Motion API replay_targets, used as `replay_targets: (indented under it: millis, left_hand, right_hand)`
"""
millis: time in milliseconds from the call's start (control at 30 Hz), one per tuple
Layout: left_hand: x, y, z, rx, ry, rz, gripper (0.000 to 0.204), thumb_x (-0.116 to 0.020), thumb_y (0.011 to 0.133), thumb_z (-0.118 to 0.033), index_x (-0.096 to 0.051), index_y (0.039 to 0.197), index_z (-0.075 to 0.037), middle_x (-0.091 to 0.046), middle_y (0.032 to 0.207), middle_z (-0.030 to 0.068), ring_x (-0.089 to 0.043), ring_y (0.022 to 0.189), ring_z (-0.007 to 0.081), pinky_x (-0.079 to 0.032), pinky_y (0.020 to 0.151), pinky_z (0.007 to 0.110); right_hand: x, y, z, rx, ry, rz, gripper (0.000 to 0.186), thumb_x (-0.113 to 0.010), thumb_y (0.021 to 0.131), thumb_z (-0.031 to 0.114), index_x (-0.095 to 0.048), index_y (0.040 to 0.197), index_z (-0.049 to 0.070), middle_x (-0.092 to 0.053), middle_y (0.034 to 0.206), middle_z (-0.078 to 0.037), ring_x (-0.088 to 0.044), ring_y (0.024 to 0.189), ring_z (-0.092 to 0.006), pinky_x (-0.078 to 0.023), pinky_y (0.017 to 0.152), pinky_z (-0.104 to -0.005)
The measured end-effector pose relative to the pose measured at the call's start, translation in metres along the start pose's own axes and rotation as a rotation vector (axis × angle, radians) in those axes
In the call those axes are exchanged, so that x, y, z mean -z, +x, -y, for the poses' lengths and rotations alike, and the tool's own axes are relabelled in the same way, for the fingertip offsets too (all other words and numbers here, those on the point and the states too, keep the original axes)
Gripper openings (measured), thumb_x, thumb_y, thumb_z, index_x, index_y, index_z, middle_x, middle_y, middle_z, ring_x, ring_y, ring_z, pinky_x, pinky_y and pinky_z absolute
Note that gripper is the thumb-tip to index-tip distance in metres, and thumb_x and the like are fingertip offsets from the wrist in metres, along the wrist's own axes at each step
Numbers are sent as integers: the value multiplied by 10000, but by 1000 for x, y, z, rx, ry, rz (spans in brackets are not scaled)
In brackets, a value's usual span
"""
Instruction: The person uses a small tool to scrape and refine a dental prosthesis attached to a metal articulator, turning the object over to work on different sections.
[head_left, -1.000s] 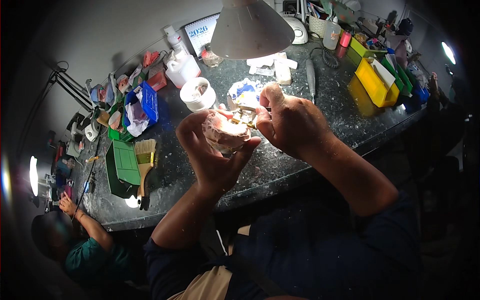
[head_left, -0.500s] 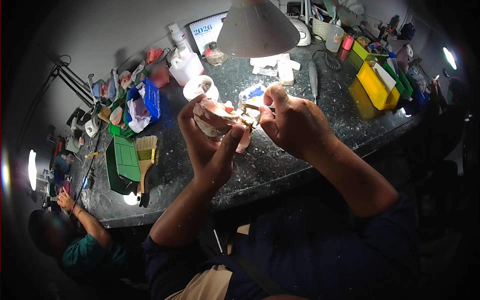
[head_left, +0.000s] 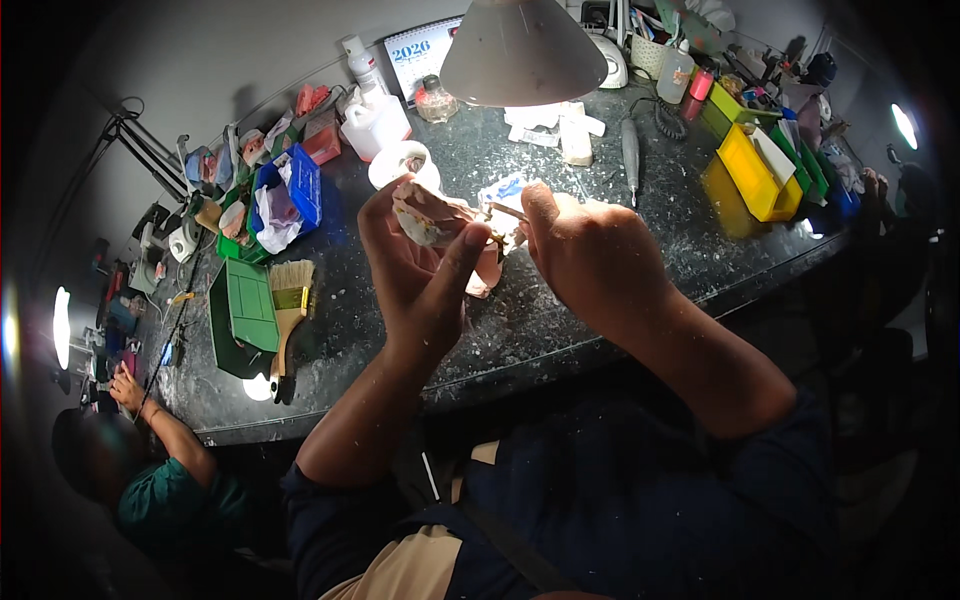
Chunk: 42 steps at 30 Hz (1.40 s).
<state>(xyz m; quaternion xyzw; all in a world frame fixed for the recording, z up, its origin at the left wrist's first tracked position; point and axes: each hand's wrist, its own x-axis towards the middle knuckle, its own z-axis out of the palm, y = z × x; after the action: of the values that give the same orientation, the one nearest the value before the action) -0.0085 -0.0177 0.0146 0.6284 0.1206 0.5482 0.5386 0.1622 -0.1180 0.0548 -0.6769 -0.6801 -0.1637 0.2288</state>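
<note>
Fingers of my left hand (head_left: 405, 285) are wrapped round a pinkish-white plaster cast (head_left: 423, 215), tilted up beneath the lamp. My right hand (head_left: 590, 250) pinches a thin metal tool (head_left: 508, 210), its tip at the cast's right side beside a small brass-coloured piece (head_left: 496, 238); whether they touch I cannot tell. Behind them lies a white lump with blue patches (head_left: 510, 188), partly hidden by my fingers. A pink piece (head_left: 483, 278) shows below the cast, right of my left thumb.
Lamp shade (head_left: 522, 55) hangs overhead. A white round container (head_left: 400, 160) sits behind my left hand. A green bin (head_left: 245, 310), brush (head_left: 290, 290) and blue bin (head_left: 305, 195) stand left; handpiece (head_left: 630, 155) and yellow bin (head_left: 748, 175) right. A co-worker (head_left: 160, 470) works at lower left.
My left hand has tilted the cast upward and shifted it slightly up and left. My right hand stays beside it with the tool. The scene sits slightly higher in the picture.
</note>
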Motion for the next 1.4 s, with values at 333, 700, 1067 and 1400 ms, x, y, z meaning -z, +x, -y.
replay_targets:
  millis: [333, 700, 1067, 1400]
  left_hand:
    - [28, 15, 13, 78, -182, -226, 467, -433, 1204, -393, -518, 1500, -43, -660, 1252, 112, -670, 1091, 191, -603, 1032, 469]
    - [21, 15, 15, 111, -73, -218, 658, -322, 1183, -598, -582, 1390, -29, -689, 1136, 108, -703, 977, 171, -659, 911, 437]
    - [18, 7, 12, 98, -74, -78, 608, -324, 1203, -523, -456, 1539, -34, -658, 1245, 128, -671, 1048, 168, -592, 932, 352]
    - [22, 8, 9, 75, -51, -68, 526, -359, 1213, -469, -533, 1440, -28, -626, 1222, 73, -630, 1104, 154, -553, 925, 333]
  right_hand:
    - [24, -21, -86, -293, -30, 278, 210, -662, 1027, 214, -600, 1170, 73, -751, 1082, -199, -725, 1048, -442, -573, 894, -534]
    - [-6, -57, -128, -190, 55, 221, 189, -741, 994, 199, -651, 1086, 60, -660, 1052, -145, -670, 1056, -385, -533, 923, -508]
    - [-4, 38, 3, -46, 610, 419, 416, -572, 1145, 389, -698, 1045, 6, -712, 908, -229, -713, 892, -431, -550, 810, -504]
    - [-12, 41, 15, 6, 652, 496, 375, -575, 1135, 326, -673, 1017, -17, -710, 933, -241, -715, 936, -446, -551, 840, -515]
